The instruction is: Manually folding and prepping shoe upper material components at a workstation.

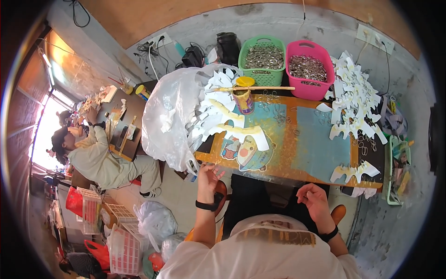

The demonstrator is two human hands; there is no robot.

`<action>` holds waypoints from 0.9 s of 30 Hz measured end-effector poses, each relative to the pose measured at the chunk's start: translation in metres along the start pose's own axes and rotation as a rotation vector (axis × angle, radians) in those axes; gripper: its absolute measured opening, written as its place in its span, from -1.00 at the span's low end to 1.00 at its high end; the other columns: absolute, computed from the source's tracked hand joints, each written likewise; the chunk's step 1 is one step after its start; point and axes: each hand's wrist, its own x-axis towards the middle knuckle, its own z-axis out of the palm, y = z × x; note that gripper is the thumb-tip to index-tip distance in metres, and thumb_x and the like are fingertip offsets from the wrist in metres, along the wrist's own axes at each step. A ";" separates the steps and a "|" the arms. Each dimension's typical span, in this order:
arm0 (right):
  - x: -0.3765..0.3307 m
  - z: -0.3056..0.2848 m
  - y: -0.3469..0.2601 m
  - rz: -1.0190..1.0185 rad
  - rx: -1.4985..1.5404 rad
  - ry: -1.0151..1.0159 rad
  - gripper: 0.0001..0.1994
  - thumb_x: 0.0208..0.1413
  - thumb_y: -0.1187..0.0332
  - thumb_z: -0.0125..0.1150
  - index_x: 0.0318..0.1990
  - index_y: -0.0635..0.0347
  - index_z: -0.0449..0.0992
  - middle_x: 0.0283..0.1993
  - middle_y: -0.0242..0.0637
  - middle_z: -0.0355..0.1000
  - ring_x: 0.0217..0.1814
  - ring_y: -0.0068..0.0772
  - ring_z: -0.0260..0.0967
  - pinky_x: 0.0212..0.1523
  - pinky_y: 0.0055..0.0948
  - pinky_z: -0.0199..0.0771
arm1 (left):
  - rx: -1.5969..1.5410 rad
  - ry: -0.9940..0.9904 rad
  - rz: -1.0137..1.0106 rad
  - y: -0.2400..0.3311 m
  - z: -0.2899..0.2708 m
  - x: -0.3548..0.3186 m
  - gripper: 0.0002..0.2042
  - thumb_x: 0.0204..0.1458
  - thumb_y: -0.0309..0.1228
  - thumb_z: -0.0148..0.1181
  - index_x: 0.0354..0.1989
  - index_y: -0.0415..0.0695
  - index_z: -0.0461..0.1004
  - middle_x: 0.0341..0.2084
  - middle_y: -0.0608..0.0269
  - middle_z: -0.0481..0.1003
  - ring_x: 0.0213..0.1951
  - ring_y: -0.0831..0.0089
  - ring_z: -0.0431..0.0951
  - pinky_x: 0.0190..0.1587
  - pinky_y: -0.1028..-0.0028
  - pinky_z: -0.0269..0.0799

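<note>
White pieces (355, 173) with yellow patches lie at the desk's (297, 160) right front corner; another white strip (256, 133) lies left of centre, by the cartoon cutout (253, 156) at the front edge. Left hand (211, 176) is at the left front corner, nearest the cutout and the clear bag (169, 116); fingers released, half curled, palm bare. Cannot tell if it touches the edge. Right hand (312, 197) is just off the front edge, right of centre, below the right-corner pieces; fingers bent inward, cannot tell if the tips pinch anything.

Left pile (216, 118) of white pieces sits along the left edge, against the bag. Right pile (354, 95) covers the far right corner. Yellow can (243, 103) stands left of centre, stick (274, 88) across it. Loose rings (281, 116) lie mid-desk. Green basket (261, 72) and pink basket (307, 90), both full of metal bits, stand side by side at the far edge. Off the left edge, a co-worker (104, 160) sits at another table (134, 111).
</note>
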 end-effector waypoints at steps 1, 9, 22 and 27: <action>0.000 0.001 -0.001 -0.002 -0.011 0.011 -0.77 0.19 0.29 0.16 -0.16 0.30 0.47 -0.21 -0.22 0.48 -0.25 -0.47 0.39 -0.15 -0.47 0.43 | -0.013 0.022 -0.036 0.001 -0.003 0.005 -0.68 -0.11 -0.54 0.10 -0.15 0.01 0.27 -0.22 0.26 0.42 -0.18 0.27 0.48 -0.08 -0.03 0.41; 0.001 0.003 0.002 -0.004 -0.001 -0.003 -0.77 0.20 0.32 0.15 -0.13 0.31 0.49 -0.21 -0.24 0.49 -0.24 -0.50 0.38 -0.14 -0.50 0.42 | 0.110 0.195 -0.104 0.008 0.001 0.042 -0.86 -0.34 -0.50 0.02 -0.52 0.00 0.30 -0.37 0.27 0.43 -0.31 0.25 0.41 -0.13 0.01 0.31; 0.006 0.002 0.004 0.017 -0.044 0.045 -0.75 0.16 0.27 0.18 -0.19 0.31 0.45 -0.22 -0.20 0.46 -0.26 -0.42 0.40 -0.17 -0.43 0.44 | -0.037 0.138 0.116 0.012 -0.006 0.059 -0.83 -0.27 -0.51 0.05 -0.42 -0.02 0.35 -0.45 0.39 0.40 -0.34 0.41 0.45 -0.23 0.36 0.42; 0.014 0.001 0.013 0.011 -0.016 0.017 -0.78 0.14 0.35 0.15 -0.19 0.36 0.46 -0.23 -0.15 0.46 -0.26 -0.42 0.37 -0.20 -0.46 0.42 | 0.033 0.002 0.141 0.013 -0.030 0.033 -0.65 -0.05 -0.51 0.19 -0.07 0.02 0.31 -0.30 0.37 0.47 -0.30 0.49 0.55 -0.38 0.44 0.60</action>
